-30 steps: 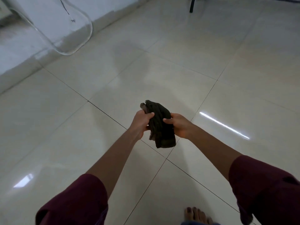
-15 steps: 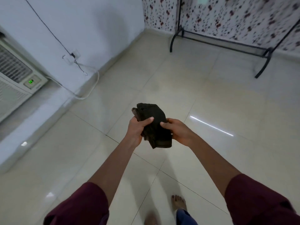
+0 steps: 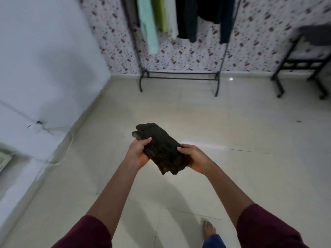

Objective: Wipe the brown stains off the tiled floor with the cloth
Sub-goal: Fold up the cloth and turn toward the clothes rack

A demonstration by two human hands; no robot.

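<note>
Standing barefoot on a glossy cream tiled floor point(image 3: 250, 176), a person in maroon sleeves point(image 3: 265, 228) holds a folded dark cloth point(image 3: 161, 149) out in front at about mid-frame, well above the tiles. One bare foot point(image 3: 208, 230), with a blue trouser hem point(image 3: 214, 241) over it, shows at the near edge, right of centre. The left hand point(image 3: 138, 154) curls round the cloth's left side, thumb laid across the top and fingertips showing past the far corner. The right hand point(image 3: 195, 158) grips the right edge, thumb on top and fingers tucked beneath. The cloth lies tilted between the two hands, its near end hanging a little below them.

A bright streak of reflected light point(image 3: 202, 144) crosses the floor just beyond the right hand. A small dark speck point(image 3: 298, 121) lies on the tiles far to the right; whether it is a stain cannot be told. On the left, a white cable point(image 3: 66, 151) runs down the white wall point(image 3: 44, 59) to the skirting.

Against the far floral-patterned wall point(image 3: 254, 42) stands a black metal clothes rack point(image 3: 179, 77) hung with garments point(image 3: 161, 20) in mint, lime green, white and dark tones. At far right a black-framed stand point(image 3: 300, 67) carries something dark on top, blurred.
</note>
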